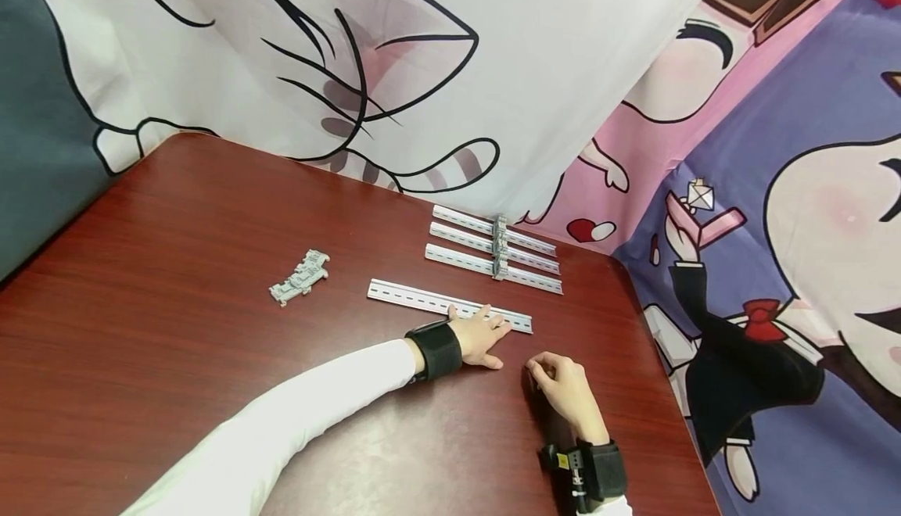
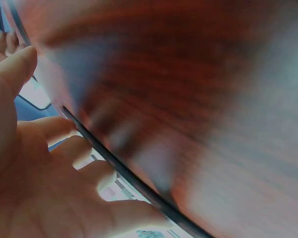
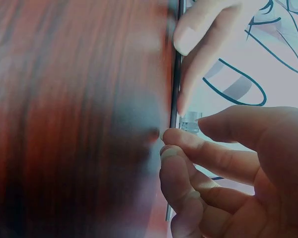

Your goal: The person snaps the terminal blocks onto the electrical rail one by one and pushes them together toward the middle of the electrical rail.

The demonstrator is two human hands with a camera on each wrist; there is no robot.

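A slotted metal DIN rail (image 1: pixel 415 297) lies on the brown table. My left hand (image 1: pixel 480 338) is over its right part, fingers spread and fairly straight; some fingers overlap the rail, and whether they press on it cannot be made out. Seen from the left wrist, the palm and spread fingers of that hand (image 2: pixel 54 173) hold nothing. To the right and nearer me, my right hand (image 1: pixel 568 395) is low at the table with loosely curled fingers. The right wrist view shows its thumb (image 3: pixel 238 126) apart from the fingertips, with nothing between them.
Three more DIN rails (image 1: pixel 457 256) lie parallel at the back right, with a row of grey terminal blocks (image 1: pixel 500 246) across their middles. Several loose grey terminal blocks (image 1: pixel 300 277) lie left of the near rail. A printed curtain (image 1: pixel 549 70) hangs behind the table (image 1: pixel 211 266).
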